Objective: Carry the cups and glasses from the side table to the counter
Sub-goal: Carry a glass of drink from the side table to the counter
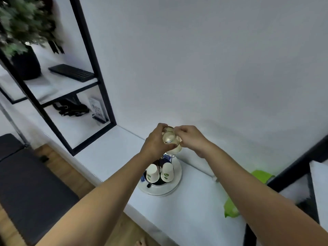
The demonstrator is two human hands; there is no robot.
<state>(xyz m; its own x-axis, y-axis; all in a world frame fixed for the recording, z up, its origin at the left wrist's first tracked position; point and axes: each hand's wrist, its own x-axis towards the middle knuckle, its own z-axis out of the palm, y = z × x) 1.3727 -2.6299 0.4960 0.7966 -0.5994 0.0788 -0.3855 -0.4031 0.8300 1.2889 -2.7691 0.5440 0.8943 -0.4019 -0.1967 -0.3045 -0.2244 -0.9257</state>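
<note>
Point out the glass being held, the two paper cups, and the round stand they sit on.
glass (169,138): head view, on its round base facing the camera.
left paper cup (152,173): head view, on its side wall.
right paper cup (167,172): head view, on its side wall.
round stand (174,183): head view, on its white rim.

Left hand and right hand clasped around clear drinking glass, above round white tray bearing two upturned white paper cups on white ledge.
</note>
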